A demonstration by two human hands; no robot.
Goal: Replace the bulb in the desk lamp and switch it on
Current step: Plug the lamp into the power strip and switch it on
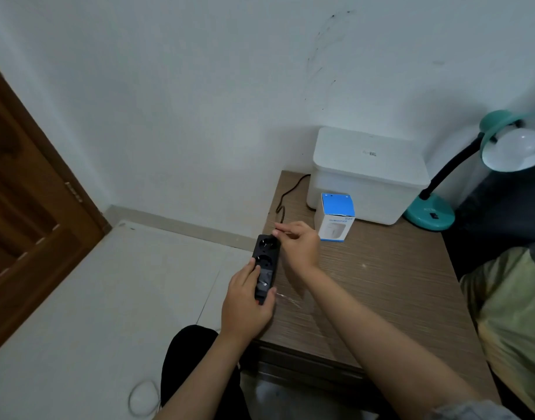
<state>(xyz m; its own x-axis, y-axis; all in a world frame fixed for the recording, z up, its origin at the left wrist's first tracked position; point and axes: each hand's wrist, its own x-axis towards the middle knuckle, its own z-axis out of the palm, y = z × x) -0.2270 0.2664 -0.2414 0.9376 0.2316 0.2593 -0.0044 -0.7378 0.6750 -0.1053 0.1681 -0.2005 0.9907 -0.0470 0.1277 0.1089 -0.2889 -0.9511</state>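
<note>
Teal lamp (484, 165) shade holds white bulb (519, 147)

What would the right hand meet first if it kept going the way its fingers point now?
Probably the far end of the black power strip: the right hand fingers point left, just above its top socket. Depth is unclear.

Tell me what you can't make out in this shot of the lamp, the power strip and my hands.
All in the head view:
- Plug: the right hand pinches something at the top socket of the power strip; its fingers hide it.
- Strip switch: covered by the left hand.
- Desk lamp: the shade is cut off by the right edge; whether the bulb is lit is unclear.
- White box: lid marking too small to read.
</note>
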